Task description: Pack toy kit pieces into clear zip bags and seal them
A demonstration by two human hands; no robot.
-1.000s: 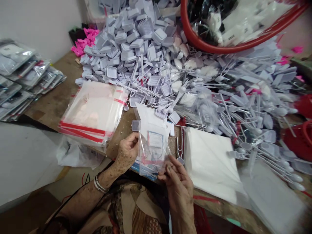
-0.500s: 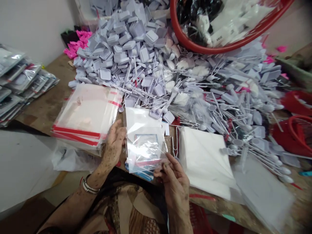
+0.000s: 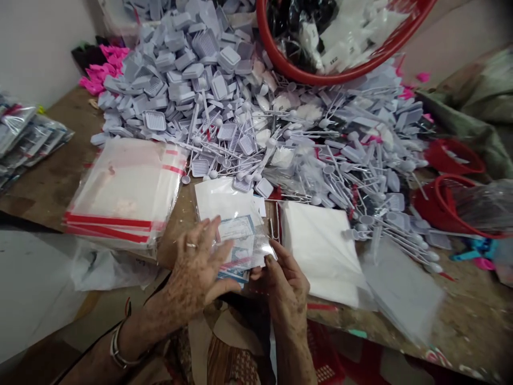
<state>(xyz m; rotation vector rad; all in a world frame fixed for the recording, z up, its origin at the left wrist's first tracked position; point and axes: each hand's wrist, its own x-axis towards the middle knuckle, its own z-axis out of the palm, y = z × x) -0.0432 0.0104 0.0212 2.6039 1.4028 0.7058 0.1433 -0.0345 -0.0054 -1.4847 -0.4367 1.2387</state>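
Note:
My right hand [image 3: 285,280] pinches the lower right corner of a clear plastic bag [image 3: 259,243] between thumb and fingers. A blue-bordered printed card [image 3: 239,227] shows through the plastic. My left hand [image 3: 196,270], a ring on one finger, is spread open over the bag's lower left side and partly covers it; whether it touches the plastic I cannot tell. Beneath the bag lies a white sheet [image 3: 216,195]. More blue printed paper [image 3: 236,275] peeks out at the bag's bottom edge.
Left of my hands is a stack of clear bags with red strips [image 3: 116,187]. White sheets [image 3: 320,246] and translucent bags [image 3: 404,289] lie right. Behind are heaped pale plastic trays [image 3: 172,75] and spoons [image 3: 412,240], a large red basket [image 3: 340,79] and small red baskets [image 3: 433,200].
My left hand has moved from the bag's left edge to over its lower front, fingers spreading. My right hand keeps its pinch on the corner. The view has shifted slightly right.

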